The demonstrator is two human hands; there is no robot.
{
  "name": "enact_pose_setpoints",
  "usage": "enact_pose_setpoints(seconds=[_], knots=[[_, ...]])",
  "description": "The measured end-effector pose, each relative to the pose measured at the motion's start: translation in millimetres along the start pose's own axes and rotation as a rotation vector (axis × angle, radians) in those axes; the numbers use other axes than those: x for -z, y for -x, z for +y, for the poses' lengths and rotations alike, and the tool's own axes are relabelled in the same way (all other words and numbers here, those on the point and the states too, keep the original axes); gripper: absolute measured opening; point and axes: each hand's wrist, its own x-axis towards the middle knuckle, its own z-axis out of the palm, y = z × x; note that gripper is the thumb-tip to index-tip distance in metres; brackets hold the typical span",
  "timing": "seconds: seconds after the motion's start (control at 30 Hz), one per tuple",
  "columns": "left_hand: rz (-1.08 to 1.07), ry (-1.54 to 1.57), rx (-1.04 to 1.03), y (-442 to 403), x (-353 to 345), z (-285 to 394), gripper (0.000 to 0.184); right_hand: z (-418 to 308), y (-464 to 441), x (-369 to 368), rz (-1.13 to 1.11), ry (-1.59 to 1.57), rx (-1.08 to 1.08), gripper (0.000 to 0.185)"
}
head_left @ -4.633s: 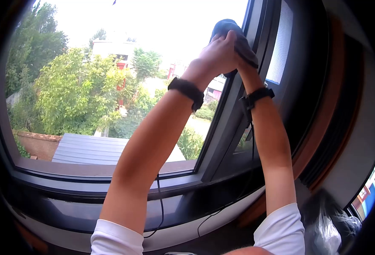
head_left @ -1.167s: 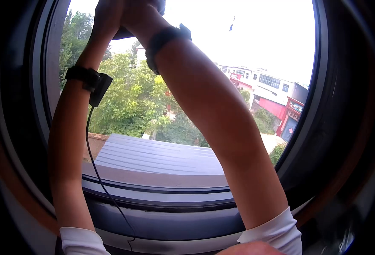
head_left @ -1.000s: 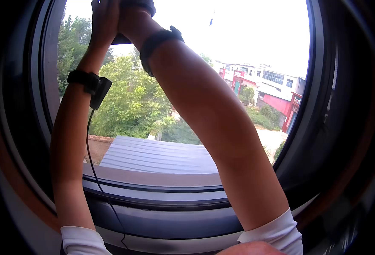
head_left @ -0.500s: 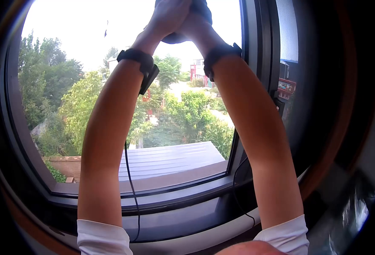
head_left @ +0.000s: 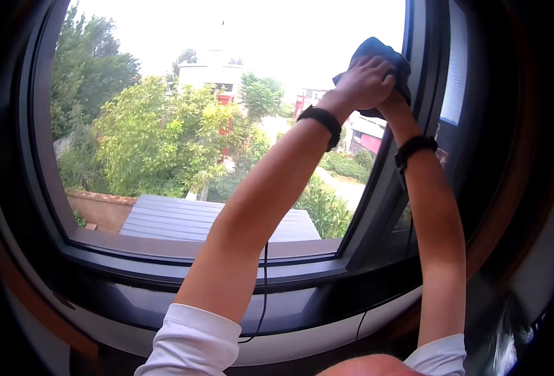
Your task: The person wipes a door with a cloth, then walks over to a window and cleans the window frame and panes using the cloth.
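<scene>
A dark blue cloth (head_left: pixel 372 51) is bunched against the window glass (head_left: pixel 258 37), close to the right side of the frame. My left hand (head_left: pixel 367 83) presses on the cloth from above, its fingers bent over it. Beneath and to the right, my right hand (head_left: pixel 390 100) is on the same cloth, mostly covered by the left hand and the fabric. Both arms reach up and to the right, with a black band (head_left: pixel 322 125) on the left wrist and another black band (head_left: pixel 416 149) on the right.
A dark window frame (head_left: pixel 383 188) borders the pane on the right, and a sill (head_left: pixel 195 266) runs below. One thin black cable (head_left: pixel 265 282) hangs by my left arm. Trees (head_left: pixel 158 138) and a ribbed metal roof (head_left: pixel 170 216) lie outside. Something shiny, like clear plastic (head_left: pixel 506 344), shows lower right.
Both hands and the cloth have moved from the top middle of the view to the right side of the pane. The view has also shifted, showing more of the cloth.
</scene>
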Motion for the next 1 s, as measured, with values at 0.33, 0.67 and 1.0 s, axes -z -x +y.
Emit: enact_pose_setpoints(seconds=[0.33,0.67,1.0], knots=[[0.164,0.080,0.240,9.5,40.2,-0.4,0.021,-38.3,-11.2,52.5,0.190,-0.110,-0.137,0.064],[0.136,0.103,0.316,53.4,163.7,-43.9,0.028,-166.3,-64.0,100.6,0.790,-0.763,0.021,0.031],[0.122,-0.192,0.311,133.8,286.1,-92.1,0.036,-355.5,-126.7,166.5,0.591,-1.385,0.002,0.020]])
